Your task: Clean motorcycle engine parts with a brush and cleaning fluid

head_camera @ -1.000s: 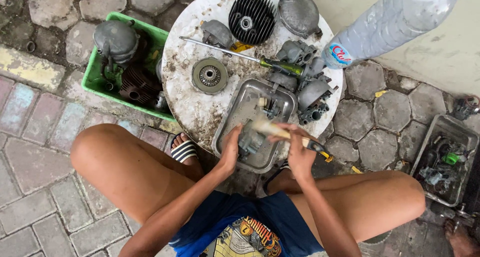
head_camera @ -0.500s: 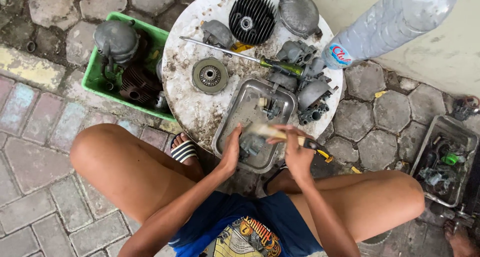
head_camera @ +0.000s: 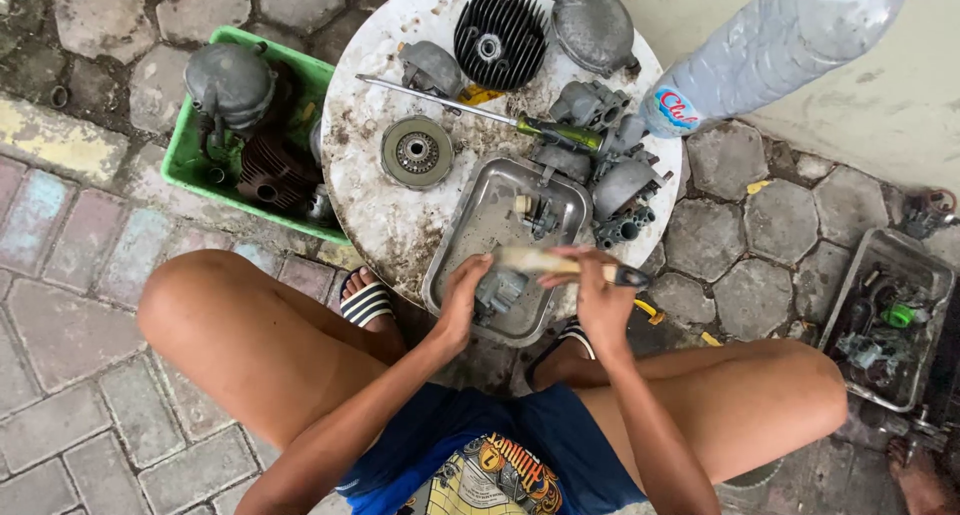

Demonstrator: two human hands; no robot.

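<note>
Round white surface (head_camera: 380, 215) carrying a finned cylinder head (head_camera: 497, 37), a screwdriver (head_camera: 480, 115) and a metal tray (head_camera: 480, 230); green crate (head_camera: 190, 165) of engine parts just beside it on the paving. Over the tray, left hand (head_camera: 462, 295) grip clenched on a small grey engine part (head_camera: 500, 290); right hand (head_camera: 600, 300) grip grasping a brush (head_camera: 560, 265) laid across that part.

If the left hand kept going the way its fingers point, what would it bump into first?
The left hand points up and to the right over the metal tray. It already touches the small grey engine part there, so that part likely comes first; depth is hard to judge.
</note>
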